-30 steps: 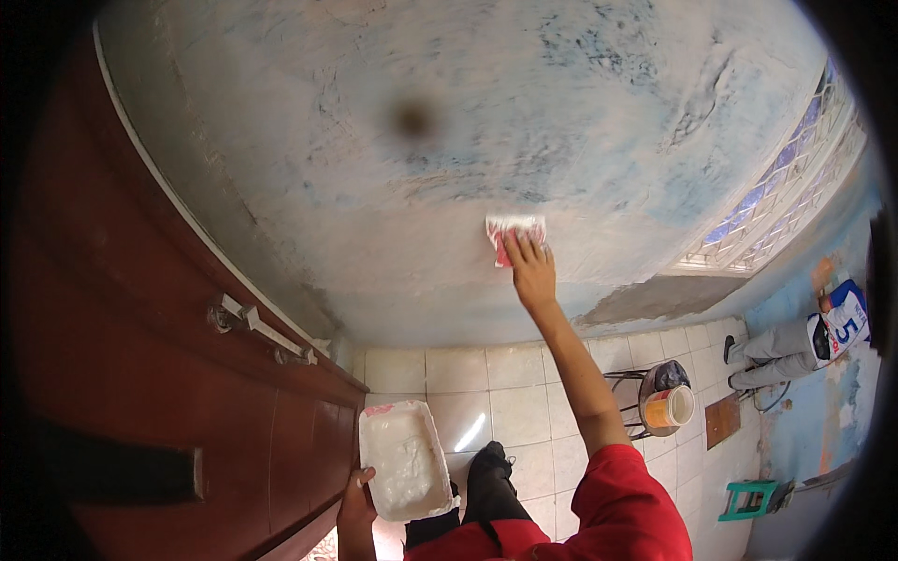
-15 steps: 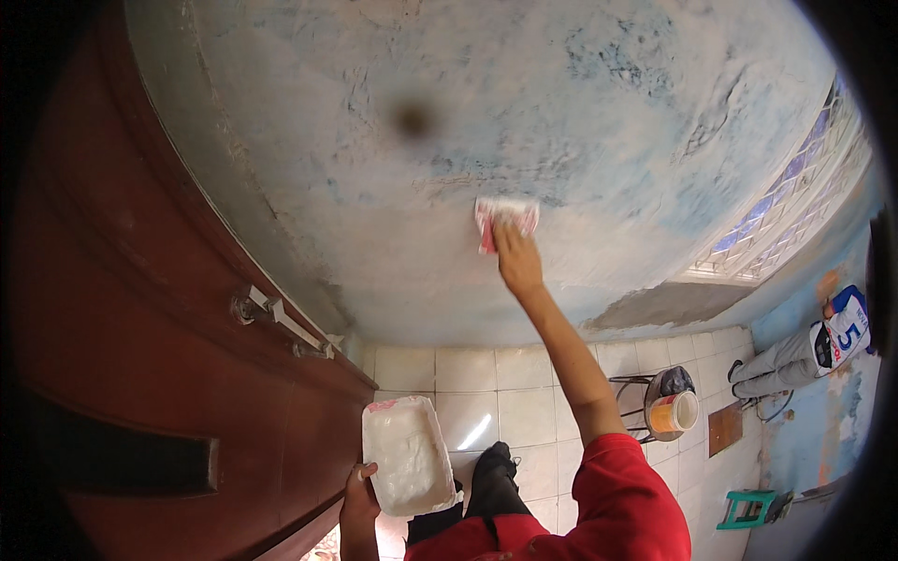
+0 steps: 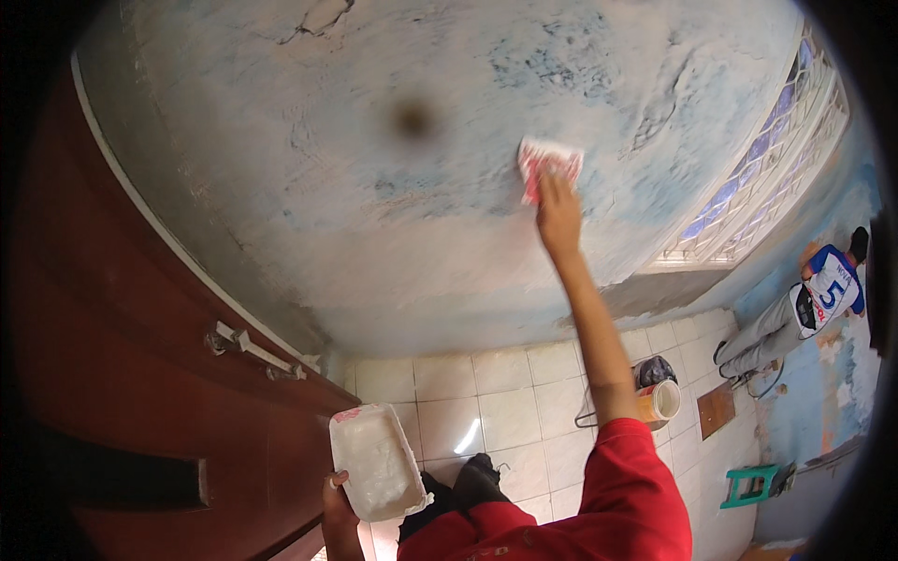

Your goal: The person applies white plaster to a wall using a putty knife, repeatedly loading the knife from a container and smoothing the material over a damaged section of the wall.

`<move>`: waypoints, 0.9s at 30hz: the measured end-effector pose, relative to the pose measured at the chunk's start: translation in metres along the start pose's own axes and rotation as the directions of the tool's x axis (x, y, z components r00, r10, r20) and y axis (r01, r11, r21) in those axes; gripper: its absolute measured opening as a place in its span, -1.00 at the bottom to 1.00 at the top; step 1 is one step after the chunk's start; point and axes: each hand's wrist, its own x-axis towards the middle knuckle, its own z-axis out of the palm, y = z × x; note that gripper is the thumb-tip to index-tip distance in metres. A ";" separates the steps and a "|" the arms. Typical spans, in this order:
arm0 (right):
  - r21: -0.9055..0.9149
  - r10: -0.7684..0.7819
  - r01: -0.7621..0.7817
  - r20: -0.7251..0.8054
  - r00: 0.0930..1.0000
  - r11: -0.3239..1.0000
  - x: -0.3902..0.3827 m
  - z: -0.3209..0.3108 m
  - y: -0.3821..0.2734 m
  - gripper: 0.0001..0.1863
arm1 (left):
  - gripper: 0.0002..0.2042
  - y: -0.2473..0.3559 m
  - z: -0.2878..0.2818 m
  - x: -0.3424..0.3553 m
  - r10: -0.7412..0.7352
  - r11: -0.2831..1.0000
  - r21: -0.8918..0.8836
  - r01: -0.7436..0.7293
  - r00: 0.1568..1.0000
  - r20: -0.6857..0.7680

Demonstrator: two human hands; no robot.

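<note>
In my left hand [image 3: 340, 497] is a rectangular white tub [image 3: 408, 444] with white paste [image 3: 382, 479] in it, tilted, my thumb over its left rim. My right arm reaches up to the patchy white and blue wall [image 3: 421, 248]. My right hand [image 3: 559, 217] is closed on a thin, flat white and red spreader [image 3: 552, 154], its broad edge against the wall. The fingers cover its lower part. Smears of white lie over the blue around it.
At the left is a reddish-brown door [image 3: 159, 309] with a metal handle [image 3: 253, 351]. A barred window [image 3: 762, 178] is at the right. On a stool sits a yellow bucket [image 3: 662, 400] beside a dark bag [image 3: 655, 371]. Farther right are a green stool [image 3: 751, 486] and another person [image 3: 814, 299] near the wall.
My right hand has slid the spreader up and to the right along the wall. The tub appears lower and farther left as the whole view has shifted.
</note>
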 end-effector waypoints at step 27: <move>0.195 -0.038 -0.017 0.276 0.960 0.981 -0.124 -0.021 0.092 -0.45 | -0.26 -0.080 0.147 0.008 0.198 0.973 0.141 -0.182 0.974 -0.109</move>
